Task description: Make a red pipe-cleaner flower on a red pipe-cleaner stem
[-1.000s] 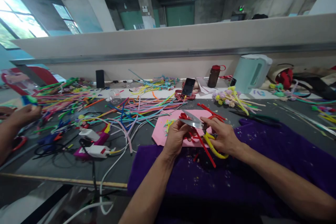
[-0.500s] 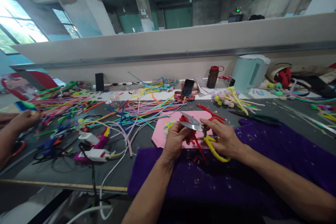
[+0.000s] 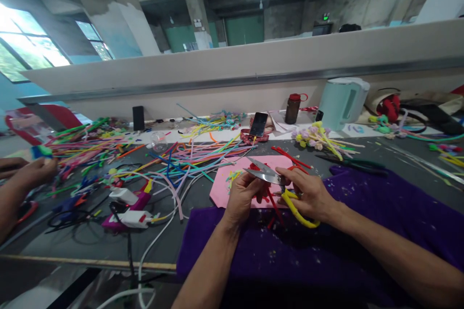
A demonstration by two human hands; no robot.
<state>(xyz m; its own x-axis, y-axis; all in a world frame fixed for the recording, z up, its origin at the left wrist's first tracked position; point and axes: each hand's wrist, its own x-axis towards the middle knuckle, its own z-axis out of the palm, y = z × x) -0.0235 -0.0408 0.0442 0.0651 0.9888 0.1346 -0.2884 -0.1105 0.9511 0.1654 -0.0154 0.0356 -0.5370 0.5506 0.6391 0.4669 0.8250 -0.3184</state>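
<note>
The right hand (image 3: 308, 195) grips yellow-handled scissors (image 3: 279, 183), blades parted; the left hand (image 3: 242, 195) pinches a red pipe cleaner (image 3: 271, 200) above the pink sheet (image 3: 221, 193), near the purple cloth's (image 3: 362, 231) edge.

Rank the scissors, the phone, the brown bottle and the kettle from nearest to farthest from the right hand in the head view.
1. Scissors: held in the right hand, blades pointing left.
2. Phone: behind the hand, a little to the left, leaning up.
3. Brown bottle: farther back, by the wall.
4. Kettle: back right, past the bottle.
</note>
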